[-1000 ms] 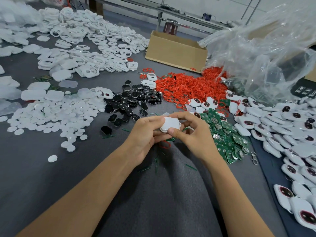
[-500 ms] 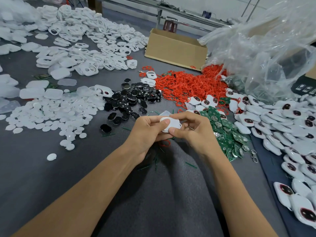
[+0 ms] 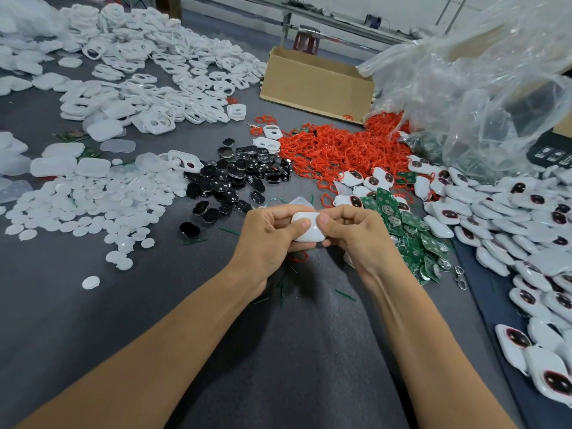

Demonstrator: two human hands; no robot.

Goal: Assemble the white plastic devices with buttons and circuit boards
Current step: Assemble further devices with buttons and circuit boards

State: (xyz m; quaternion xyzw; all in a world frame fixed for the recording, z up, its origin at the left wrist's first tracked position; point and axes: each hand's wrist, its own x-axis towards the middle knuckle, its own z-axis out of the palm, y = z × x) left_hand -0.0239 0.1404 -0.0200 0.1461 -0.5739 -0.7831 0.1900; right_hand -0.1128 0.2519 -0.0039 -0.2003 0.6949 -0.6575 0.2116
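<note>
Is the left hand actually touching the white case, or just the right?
Touching. In the head view the left hand presses its thumb onto the white case, while the right hand pinches the other side.

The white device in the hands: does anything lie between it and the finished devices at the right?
Yes: the green circuit boards lie heaped between the white device and the finished devices. The left hand and right hand grip it, so it could probably be carried over them.
</note>
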